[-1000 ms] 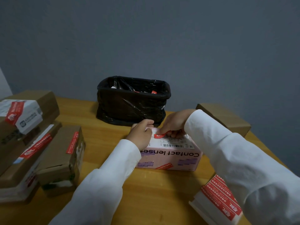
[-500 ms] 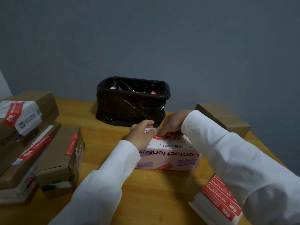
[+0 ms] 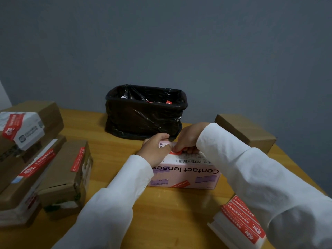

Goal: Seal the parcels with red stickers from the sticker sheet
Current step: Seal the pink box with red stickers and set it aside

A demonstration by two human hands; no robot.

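Your left hand (image 3: pixel 156 149) curls over the far left top edge of the pale pink rectangular cardboard box printed "Contact lenses" (image 3: pixel 186 174), its grip closed around that corner, while your right hand (image 3: pixel 188 139) bends its fingers down onto the box top and pinches a small red sticker (image 3: pixel 177 152) against it, close to the far edge and just beside your left thumb. The pink box lies flat near the middle of the yellow wooden surface (image 3: pixel 111 153), its long printed side facing you, with a second red strip (image 3: pixel 180 184) stuck low on that side. Just behind your hands stands a rectangular bin lined with a black plastic bag (image 3: pixel 145 115), nearly touching the box's far edge, so there is little room beyond it. To the left, a stack of brown cardboard parcels carrying red sticker strips (image 3: pixel 36 159) crowds the left edge of the surface, with a bare strip of wood between them and the pink box. At the right rear, a plain brown cardboard box (image 3: pixel 246 132) sits near the surface's far right corner, apart from your right sleeve. By the near right edge lies a white pile of sticker sheets with red strips (image 3: pixel 240 223), partly under your right forearm. Bare wood lies open in front of the pink box, between your two sleeves.
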